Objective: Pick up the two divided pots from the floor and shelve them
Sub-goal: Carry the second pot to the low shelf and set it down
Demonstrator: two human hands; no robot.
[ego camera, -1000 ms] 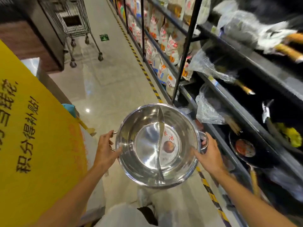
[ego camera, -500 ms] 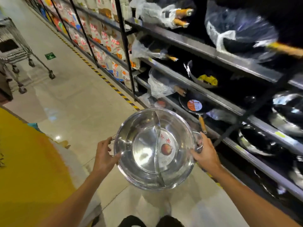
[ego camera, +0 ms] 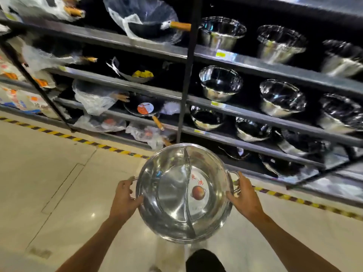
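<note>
I hold a shiny steel divided pot [ego camera: 172, 195] level in front of me, above the floor. A curved partition splits it in two, and a round label with a red picture sits in its right half. My left hand [ego camera: 124, 199] grips the left handle. My right hand [ego camera: 243, 199] grips the right handle. I cannot tell whether a second pot is nested under it. The dark shelving unit [ego camera: 225, 110] stands just beyond the pot.
Steel bowls [ego camera: 221, 83] fill the right bays of the shelves. Black pans with wooden handles [ego camera: 145, 109], some in plastic wrap, fill the left bays. A black upright post [ego camera: 186, 75] divides them. Yellow-black tape [ego camera: 64, 136] marks the tiled floor along the shelf base.
My view has swung right, from down the aisle to facing the shelves of bowls. The pot stays in both hands, carried along with the turn.
</note>
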